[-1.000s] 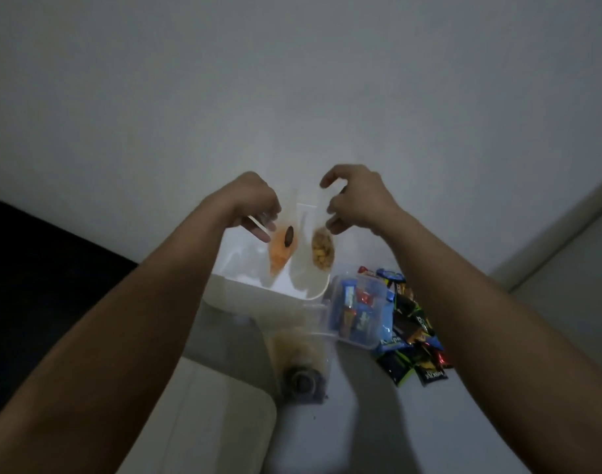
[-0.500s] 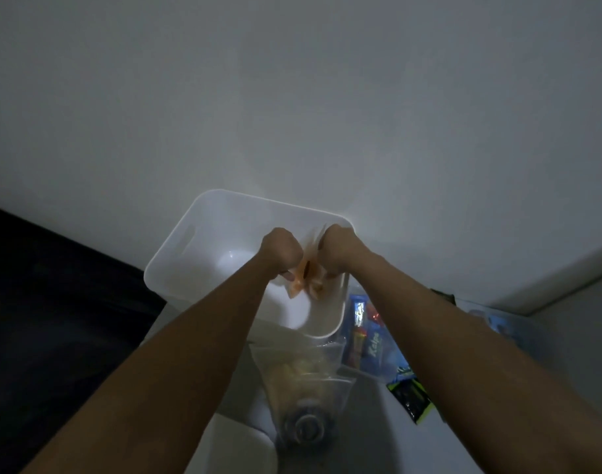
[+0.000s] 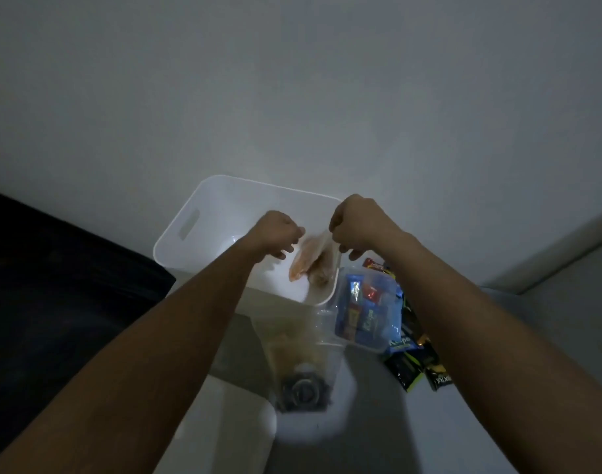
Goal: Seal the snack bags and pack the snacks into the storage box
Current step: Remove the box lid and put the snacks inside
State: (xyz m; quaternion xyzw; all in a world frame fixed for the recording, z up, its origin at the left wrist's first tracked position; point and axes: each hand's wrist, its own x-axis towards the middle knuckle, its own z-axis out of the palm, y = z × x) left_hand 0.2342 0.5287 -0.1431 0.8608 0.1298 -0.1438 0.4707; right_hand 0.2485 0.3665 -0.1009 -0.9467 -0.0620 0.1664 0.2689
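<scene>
Snack bags (image 3: 312, 265): pinched by right hand (image 3: 356, 227) over white storage box (image 3: 190, 223) | left hand (image 3: 279, 232): curled, grip indiscernible

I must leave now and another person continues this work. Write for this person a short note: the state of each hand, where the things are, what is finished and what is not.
Right hand: pinches the top of the snack bags, which hang over the white storage box.
Left hand: fingers curled beside the bags; the blur hides whether it grips them.
Things: a clear container with small snacks stands right of the box; loose packets lie beside it.
Done: bags brought to the box. Whether they are sealed cannot be seen.
Left: lower the bags in, then pack the other snacks.
</scene>
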